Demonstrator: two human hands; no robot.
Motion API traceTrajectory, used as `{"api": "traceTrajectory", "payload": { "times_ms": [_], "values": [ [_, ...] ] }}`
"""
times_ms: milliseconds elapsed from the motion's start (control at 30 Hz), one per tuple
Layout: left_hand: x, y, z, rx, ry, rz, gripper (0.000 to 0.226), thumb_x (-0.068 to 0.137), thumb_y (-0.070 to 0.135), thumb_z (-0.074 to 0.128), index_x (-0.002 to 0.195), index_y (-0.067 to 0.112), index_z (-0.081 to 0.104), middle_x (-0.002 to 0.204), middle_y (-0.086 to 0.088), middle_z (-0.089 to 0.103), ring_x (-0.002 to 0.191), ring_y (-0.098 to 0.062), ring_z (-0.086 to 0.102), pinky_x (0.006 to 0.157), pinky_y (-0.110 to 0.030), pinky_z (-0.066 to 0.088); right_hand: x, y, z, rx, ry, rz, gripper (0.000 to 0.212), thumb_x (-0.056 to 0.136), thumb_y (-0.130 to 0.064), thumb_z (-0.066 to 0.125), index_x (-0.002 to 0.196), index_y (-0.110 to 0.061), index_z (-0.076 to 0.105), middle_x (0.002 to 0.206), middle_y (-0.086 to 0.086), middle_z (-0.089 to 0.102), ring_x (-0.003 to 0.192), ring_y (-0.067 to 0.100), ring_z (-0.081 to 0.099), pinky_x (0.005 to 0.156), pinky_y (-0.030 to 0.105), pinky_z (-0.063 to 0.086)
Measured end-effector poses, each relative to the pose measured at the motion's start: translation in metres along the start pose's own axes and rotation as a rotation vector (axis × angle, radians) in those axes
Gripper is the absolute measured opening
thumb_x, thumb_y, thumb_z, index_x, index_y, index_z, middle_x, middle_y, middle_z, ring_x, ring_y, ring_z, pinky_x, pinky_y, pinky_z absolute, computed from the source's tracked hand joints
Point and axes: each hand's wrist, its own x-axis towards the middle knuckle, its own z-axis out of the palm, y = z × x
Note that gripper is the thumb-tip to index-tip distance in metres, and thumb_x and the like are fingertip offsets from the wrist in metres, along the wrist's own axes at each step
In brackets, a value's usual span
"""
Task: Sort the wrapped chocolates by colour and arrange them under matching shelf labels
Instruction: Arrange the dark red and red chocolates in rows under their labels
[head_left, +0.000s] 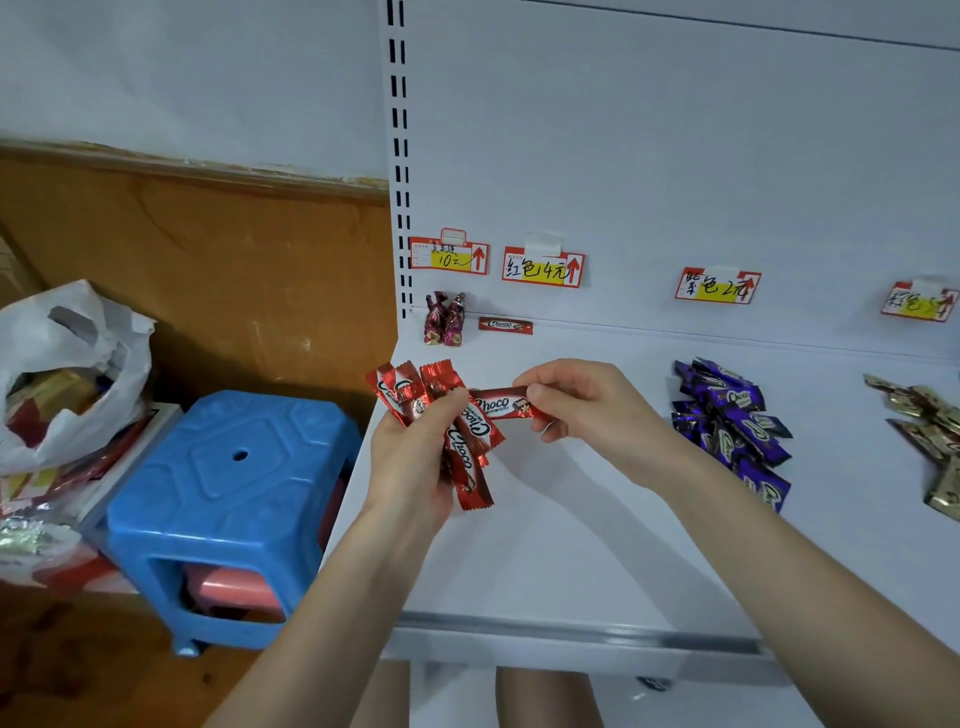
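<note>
Our right hand (576, 397) pinches one red bar (501, 406) from the left hand (415, 457)'s gripped bunch (447, 421) (a loose fan), so neighbours may slip out.

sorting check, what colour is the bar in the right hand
Red bar, seen in head view.

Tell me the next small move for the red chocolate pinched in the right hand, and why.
Probably lay the single red chocolate that the right hand pinches beside the lone red bar under the red label. Its wrapper matches that label, and the left hand holds more red bars to follow.
</note>
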Motion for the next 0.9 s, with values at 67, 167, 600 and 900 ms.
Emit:
{"api": "traceTrajectory", "payload": {
  "times_ms": [67, 167, 600, 900],
  "values": [
    [-0.003, -0.001, 0.003, 0.013, -0.005, 0.011, 0.018, 0.083, 0.008, 0.067, 0.098, 0.016, 0.062, 0.087, -0.003, 0.071, 0.066, -0.015, 0.069, 0.055, -0.027, 0.052, -0.005, 0.0, -0.003, 0.015, 0.016, -0.005, 0.019, 0.094, -0.004, 0.047, 0.097, -0.013, 0.063, 0.082, 0.001, 0.064, 0.061, 0.001, 0.06, 0.059, 0.017, 0.051],
    [-0.007, -0.002, 0.006, 0.016, -0.011, 0.028, 0.014, 0.082, 0.008, 0.068, 0.09, 0.018, 0.062, 0.078, 0.0, 0.071, 0.06, -0.012, 0.07, 0.054, -0.027, 0.052, -0.014, 0.001, -0.007, -0.036, 0.087, -0.087, 0.021, 0.092, -0.005, 0.051, 0.1, -0.021, 0.061, 0.091, -0.003, 0.065, 0.074, 0.001, 0.063, 0.066, 0.018, 0.053],
    [0.015, -0.001, 0.012, -0.012, -0.054, 0.004, 0.005, 0.089, 0.006, 0.059, 0.093, 0.009, 0.059, 0.066, -0.005, 0.071, 0.063, -0.017, 0.071, 0.053, -0.028, 0.055, 0.032, 0.038, -0.044, -0.477, 0.29, -0.244, 0.027, 0.08, -0.008, 0.069, 0.106, -0.006, 0.066, 0.102, 0.008, 0.064, 0.079, 0.009, 0.053, 0.067, 0.001, 0.035],
    [0.053, 0.006, 0.03, 0.004, -0.046, -0.021, 0.009, 0.087, 0.01, 0.063, 0.096, 0.012, 0.063, 0.069, -0.005, 0.072, 0.064, -0.017, 0.071, 0.05, -0.028, 0.055, 0.136, 0.073, -0.073, -0.788, 0.264, -0.041, 0.024, 0.089, -0.015, 0.057, 0.111, -0.007, 0.062, 0.109, 0.016, 0.059, 0.103, 0.03, 0.053, 0.084, 0.031, 0.039]
  ]
}}
